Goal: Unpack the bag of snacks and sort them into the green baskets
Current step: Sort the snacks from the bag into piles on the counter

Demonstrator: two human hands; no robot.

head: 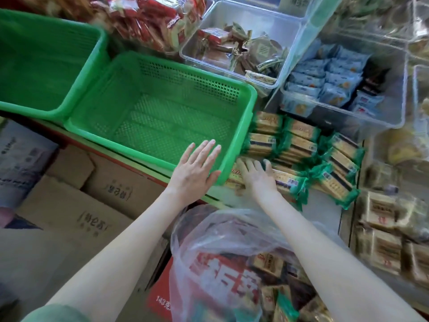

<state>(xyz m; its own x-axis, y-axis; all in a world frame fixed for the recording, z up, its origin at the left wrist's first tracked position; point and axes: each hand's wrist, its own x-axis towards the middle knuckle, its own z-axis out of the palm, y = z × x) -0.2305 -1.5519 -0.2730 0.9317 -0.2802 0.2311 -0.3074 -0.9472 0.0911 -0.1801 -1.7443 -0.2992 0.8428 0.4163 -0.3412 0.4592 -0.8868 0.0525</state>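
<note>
Head view: fingers (204,151) of my left hand (193,170), straight and slightly spread, lie flat on the near corner of the green basket (176,126). Fingers (249,166) of my right hand (258,180), spread, rest on green-wrapped snack packs (299,145) just beside it. Clear bag (222,231) of snacks lies below, between my forearms.

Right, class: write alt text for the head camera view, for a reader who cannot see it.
A person's left hand rests flat on the near rim of an empty green basket, while the right hand lies on green-edged snack packets beside it. A clear plastic bag of snacks sits below, between the forearms.
</note>
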